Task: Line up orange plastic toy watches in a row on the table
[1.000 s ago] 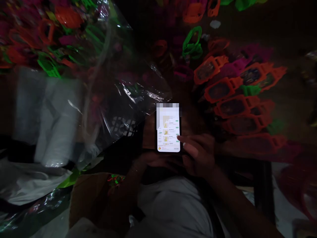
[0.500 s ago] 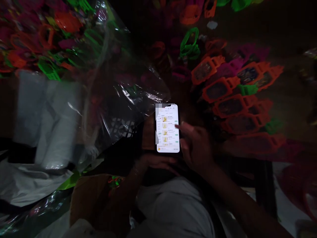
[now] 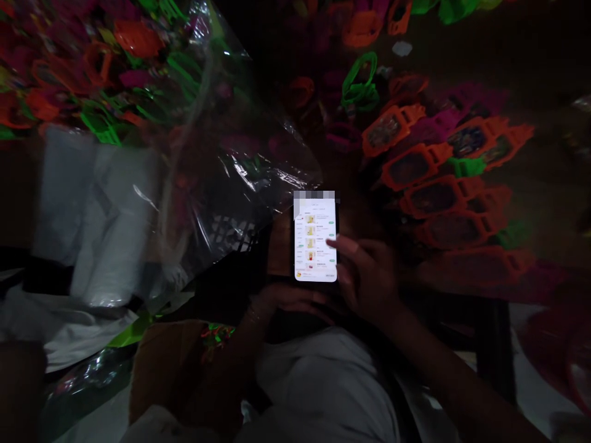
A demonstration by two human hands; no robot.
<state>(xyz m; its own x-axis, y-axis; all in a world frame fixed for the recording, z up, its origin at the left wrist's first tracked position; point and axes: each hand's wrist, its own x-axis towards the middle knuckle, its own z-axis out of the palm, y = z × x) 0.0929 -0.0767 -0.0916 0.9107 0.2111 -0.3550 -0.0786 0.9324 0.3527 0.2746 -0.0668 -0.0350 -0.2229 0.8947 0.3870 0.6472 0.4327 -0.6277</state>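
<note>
A smartphone (image 3: 316, 246) with a bright screen lies in the middle of the view, showing a list of small pictures and text. My right hand (image 3: 369, 271) is at its right edge, index finger stretched onto the screen and thumb held apart below. Just under the phone's lower edge is my left hand (image 3: 295, 298), its fingers stretched out to the right. It is dark there, and I cannot see it gripping anything. To the right of the phone lie several orange toy watch-shaped pieces (image 3: 434, 197) with clear fronts.
Clear plastic bag (image 3: 240, 172) spreads left of the phone. Behind it is a heap of orange, green and pink pieces (image 3: 106, 67). Pale wrapped packs (image 3: 115, 221) lie at left, a cardboard box (image 3: 157, 363) below. A green piece (image 3: 360, 89) lies behind the phone.
The list on the phone screen has scrolled, and my right index finger sits slightly lower on it. The whole view has shifted a little. A dark shape has appeared at the lower left edge.
</note>
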